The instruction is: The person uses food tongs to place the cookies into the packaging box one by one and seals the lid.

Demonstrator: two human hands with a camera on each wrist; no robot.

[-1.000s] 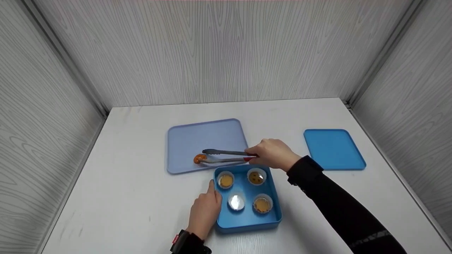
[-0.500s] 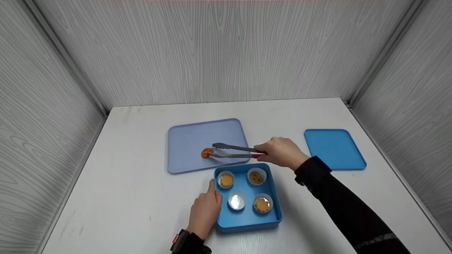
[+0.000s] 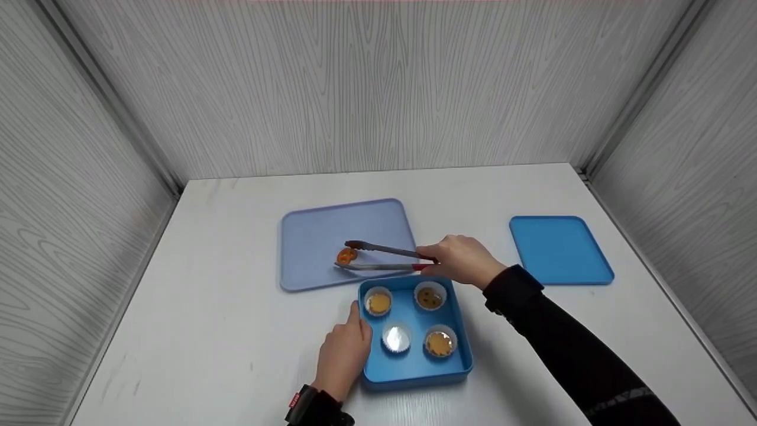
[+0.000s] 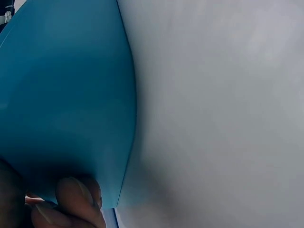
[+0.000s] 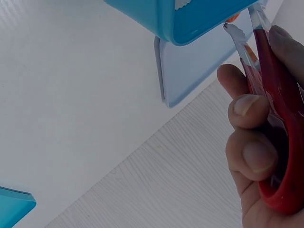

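Note:
My right hand (image 3: 458,260) grips the red-handled tongs (image 3: 387,267), with fingers curled round the handles (image 5: 285,109) in the right wrist view. Their two metal arms stand apart, one tip on either side of a small orange, pretzel-like piece (image 3: 344,257). That piece lies on the lavender tray (image 3: 307,236). My left hand (image 3: 343,355) holds the left wall of the blue box (image 3: 414,378), the index finger lying along it. In the left wrist view, curled fingers (image 4: 76,199) touch the box wall (image 4: 71,104); the thumb's contact is unclear.
Inside the box stand several white paper cups; two hold yellowish pieces (image 3: 378,303), one a brown spotted cookie (image 3: 429,299), and one looks bare (image 3: 396,339). A flat blue tray (image 3: 562,251) lies at the right. Grey wood-grain panels (image 3: 378,89) enclose the table.
The orange piece shifted right on the lavender tray with the tongs, which moved right and then slightly back left. Their tips now stand on both sides of it. The left hand stayed still.

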